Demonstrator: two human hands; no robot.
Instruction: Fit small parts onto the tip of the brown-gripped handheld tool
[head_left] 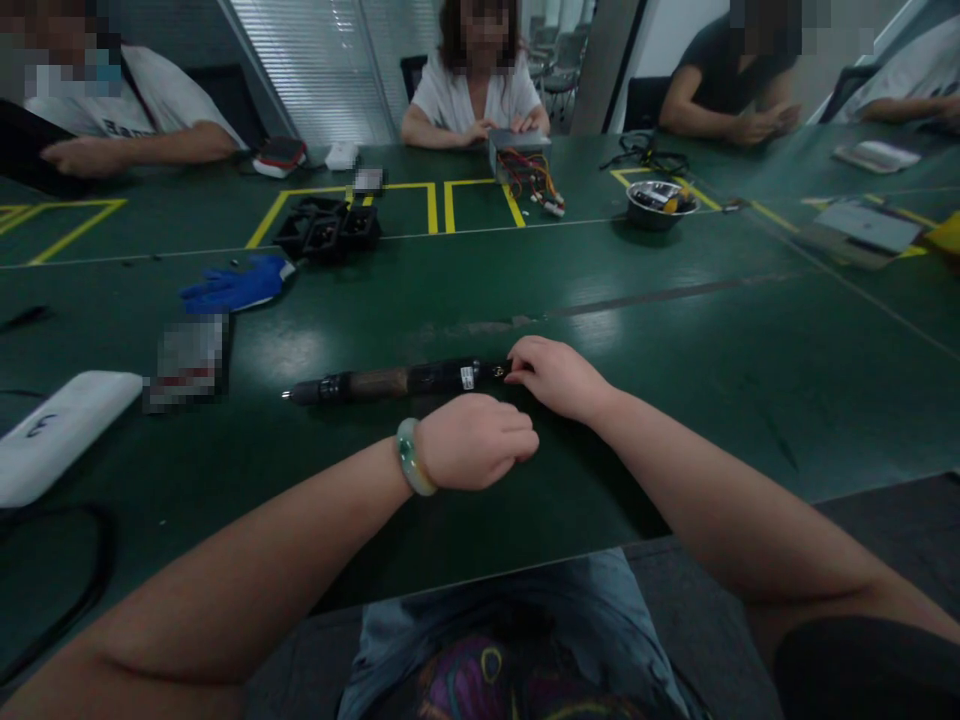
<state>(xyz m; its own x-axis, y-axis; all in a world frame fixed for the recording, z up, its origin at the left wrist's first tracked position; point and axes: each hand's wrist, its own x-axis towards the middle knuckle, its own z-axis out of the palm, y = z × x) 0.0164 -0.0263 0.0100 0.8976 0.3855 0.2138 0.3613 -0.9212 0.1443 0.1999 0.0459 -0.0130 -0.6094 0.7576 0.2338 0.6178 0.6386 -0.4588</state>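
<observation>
A dark electric screwdriver (375, 384) lies lengthwise on the green table, its silver bit pointing left. My right hand (559, 378) is closed in a pinch at the screwdriver's right end, by its small metal loop; the fingertips are partly hidden. Nearer to me, my left hand (478, 441) is curled into a loose fist just below the tool's body, apart from it. Nothing shows between the left fingers, and the palm is out of sight. A green and white bangle (414, 458) circles the left wrist.
To the left are a white power-bank-like box (67, 430), a blue glove (238, 284) and a black divided tray (326, 232). Farther back stand a power supply unit (517, 155) with loose wires and a metal bowl (660, 205). Several people sit across the table.
</observation>
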